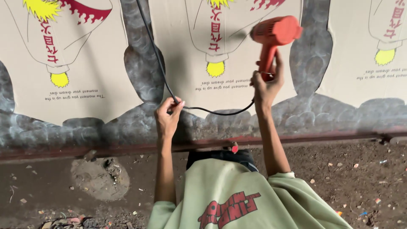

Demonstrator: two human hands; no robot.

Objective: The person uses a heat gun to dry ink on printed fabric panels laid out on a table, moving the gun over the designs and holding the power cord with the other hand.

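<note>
My right hand (265, 87) grips the handle of an orange heat gun (275, 34). The gun is held up against a beige painted wall panel (237, 91), with its nozzle facing left. A black cable (159, 63) runs from the bottom of the handle, sags in a loop, passes through my left hand and goes on to the top edge of the view. My left hand (168, 115) pinches that cable between thumb and fingers, close to the grey painted part of the wall. The sleeves and front of my pale green shirt (237, 199) fill the bottom centre.
The wall carries beige panels with drawn figures, red and yellow marks, and grey cloud shapes (140, 72) between them. A reddish-brown ledge (322, 140) runs along the wall's base. Beside it is dirt ground (360, 182) with scattered litter and a round concrete patch (99, 176).
</note>
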